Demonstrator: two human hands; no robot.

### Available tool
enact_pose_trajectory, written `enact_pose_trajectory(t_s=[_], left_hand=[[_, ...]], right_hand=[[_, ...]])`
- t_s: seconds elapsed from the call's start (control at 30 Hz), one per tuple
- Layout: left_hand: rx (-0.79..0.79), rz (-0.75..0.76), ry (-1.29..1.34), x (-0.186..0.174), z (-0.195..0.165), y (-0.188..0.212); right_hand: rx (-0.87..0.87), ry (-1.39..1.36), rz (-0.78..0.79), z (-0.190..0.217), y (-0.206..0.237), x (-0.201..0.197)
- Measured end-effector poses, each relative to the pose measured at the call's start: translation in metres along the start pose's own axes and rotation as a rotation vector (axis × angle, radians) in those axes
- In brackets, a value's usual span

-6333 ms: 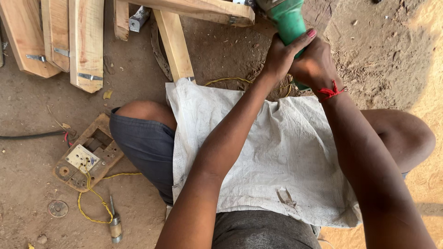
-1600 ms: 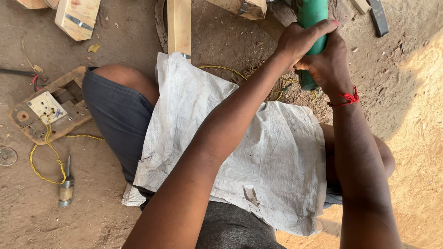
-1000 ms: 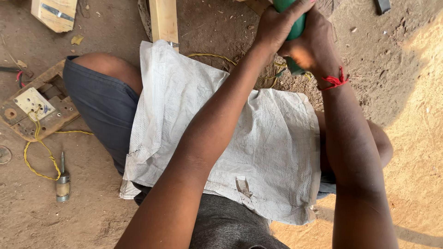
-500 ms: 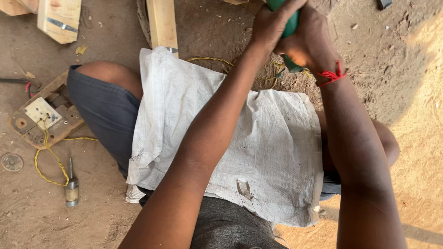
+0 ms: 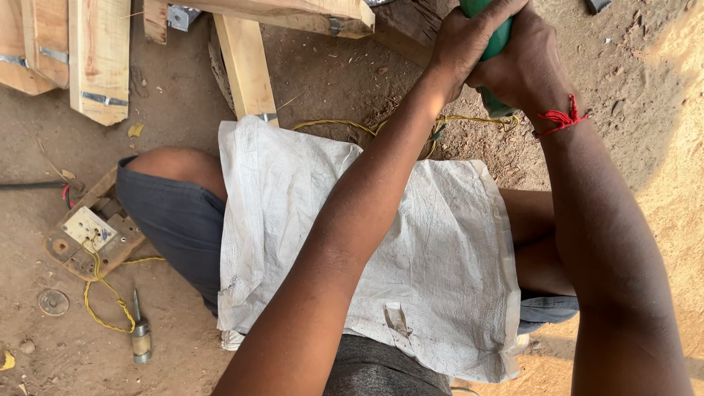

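1. At the far left, a small wooden board carrying a white socket [image 5: 86,229] lies flat on the dirt floor [image 5: 51,158]. A yellow wire [image 5: 99,297] loops from it, ending beside a screwdriver [image 5: 140,336] and a round metal disc [image 5: 53,302]. They lie well apart from both hands, so they look set aside.
2. Above them, several pale wooden planks [image 5: 99,55] with metal brackets lie together. A narrower plank [image 5: 246,62] points down toward the lap.
3. A white woven sack [image 5: 440,242] is spread over the person's thighs and grey shorts [image 5: 176,227], probably to shield the legs from dust or chips.
4. The left hand [image 5: 469,40] reaches forward with its fingers clenched round the green tool body [image 5: 491,44] near the top edge.
5. The right hand [image 5: 528,66], with a red thread at the wrist [image 5: 561,117], closes on the same green tool body just below and beside the left. Gripping with both hands probably serves to steady it. The working end is out of view.
6. More yellow wire [image 5: 345,125] trails across the dirt under the arms.
7. The ground is bare, scuffed earth, sunlit at the right edge. It looks like an outdoor work spot; there is no table.
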State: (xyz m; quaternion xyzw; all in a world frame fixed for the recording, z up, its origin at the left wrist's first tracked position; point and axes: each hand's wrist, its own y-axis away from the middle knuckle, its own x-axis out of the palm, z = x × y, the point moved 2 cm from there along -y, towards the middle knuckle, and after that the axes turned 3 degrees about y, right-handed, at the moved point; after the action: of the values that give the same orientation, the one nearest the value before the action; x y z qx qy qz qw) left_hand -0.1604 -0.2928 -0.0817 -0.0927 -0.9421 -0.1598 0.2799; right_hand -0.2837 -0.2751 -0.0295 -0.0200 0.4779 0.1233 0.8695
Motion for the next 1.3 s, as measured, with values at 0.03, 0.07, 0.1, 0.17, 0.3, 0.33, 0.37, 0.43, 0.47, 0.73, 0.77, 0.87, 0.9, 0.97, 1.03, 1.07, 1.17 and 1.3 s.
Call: enact_pose_trajectory(t_s=[0.03,0.07,0.1,0.17,0.3,0.33,0.37,0.43,0.47,0.73,0.77,0.87,0.9,0.97,1.03,1.07,1.17,1.3], left_hand=[[-0.001,0.005,-0.006,0.004,0.0,-0.003],[-0.008,-0.004,-0.01,0.006,0.0,-0.005],[-0.013,-0.011,-0.017,0.008,-0.002,-0.009],[-0.028,0.009,-0.039,0.015,-0.003,-0.017],[-0.028,0.049,-0.122,0.021,-0.012,-0.023],[-0.028,0.054,-0.147,0.021,-0.012,-0.019],[0.032,0.033,-0.081,0.02,-0.011,-0.015],[0.146,0.001,0.057,0.019,-0.006,0.005],[0.132,0.005,0.063,0.018,-0.003,0.013],[0.045,0.028,0.095,0.022,0.007,0.025],[0.064,-0.008,0.117,0.021,0.009,0.028],[0.082,-0.074,0.182,0.015,0.013,0.036],[0.075,-0.074,0.194,0.012,0.012,0.036],[-0.007,-0.076,0.147,0.007,0.011,0.037],[-0.126,-0.055,0.026,0.005,0.008,0.035],[-0.041,-0.06,0.108,0.004,0.004,0.034],[0.171,-0.015,0.271,0.004,0.002,0.036],[0.156,-0.006,0.2,-0.001,0.005,0.041]], right_hand=[[0.021,-0.016,0.008,-0.004,-0.001,-0.001],[0.021,-0.019,0.0,-0.006,-0.002,-0.002],[0.02,-0.023,-0.011,-0.007,-0.004,-0.003],[0.035,-0.046,-0.035,-0.009,-0.009,-0.006],[0.089,-0.15,-0.039,-0.007,-0.01,-0.007],[0.113,-0.178,-0.033,-0.005,-0.007,-0.006],[0.095,-0.153,-0.017,-0.003,-0.001,-0.004],[0.068,-0.095,0.011,0.003,0.014,0.001],[0.06,-0.04,0.004,0.006,0.021,0.004],[0.047,-0.078,-0.076,0.017,0.034,0.004],[-0.008,-0.068,-0.063,0.02,0.035,0.005],[0.005,-0.045,0.01,0.024,0.042,0.01],[0.114,-0.048,0.054,0.023,0.041,0.012],[0.157,-0.036,0.063,0.025,0.038,0.015],[0.008,-0.001,-0.045,0.029,0.031,0.014],[-0.01,0.006,-0.021,0.03,0.028,0.015],[-0.027,0.073,0.002,0.031,0.029,0.018],[0.034,0.012,-0.001,0.031,0.034,0.022]])
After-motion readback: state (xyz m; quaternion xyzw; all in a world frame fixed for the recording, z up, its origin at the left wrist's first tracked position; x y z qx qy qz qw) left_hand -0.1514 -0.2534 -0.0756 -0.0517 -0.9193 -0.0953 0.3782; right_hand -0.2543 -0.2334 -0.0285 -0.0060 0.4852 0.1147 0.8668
